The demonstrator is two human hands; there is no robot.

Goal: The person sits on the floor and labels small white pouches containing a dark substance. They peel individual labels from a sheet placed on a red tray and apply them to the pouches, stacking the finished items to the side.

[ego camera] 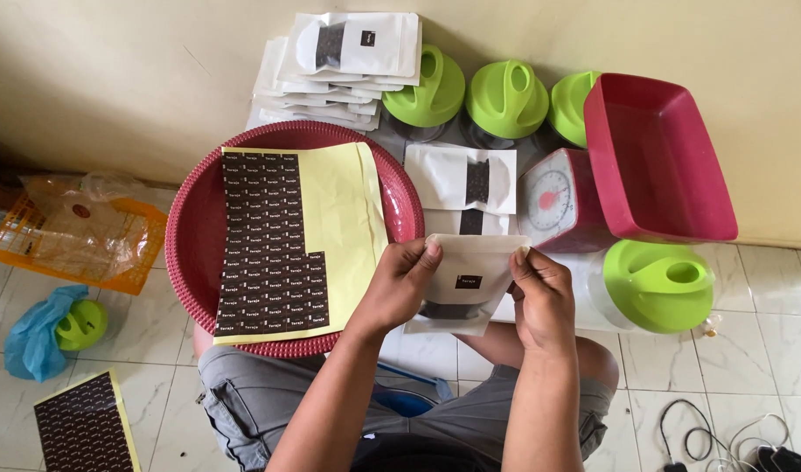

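Note:
I hold a white stand-up pouch (pixel 467 284) with a small dark label on its front, upright in front of me. My left hand (pixel 407 284) grips its upper left corner with the thumb on top. Its right edge is pinched by my right hand (pixel 541 297). Left of the pouch, a yellow sticker sheet (pixel 300 240) with rows of dark labels lies across a round red tray (pixel 199 236). Another white pouch (pixel 462 177) with a clear window lies just beyond the one I hold.
A stack of white pouches (pixel 335 65) rests against the wall. Several green-lidded jars (pixel 505 98), a red kitchen scale (pixel 558 201) and a red rectangular tub (pixel 654 157) stand at the right. An orange basket (pixel 73 236), a second sticker sheet (pixel 84 426) and cables (pixel 733 441) lie on the tiled floor.

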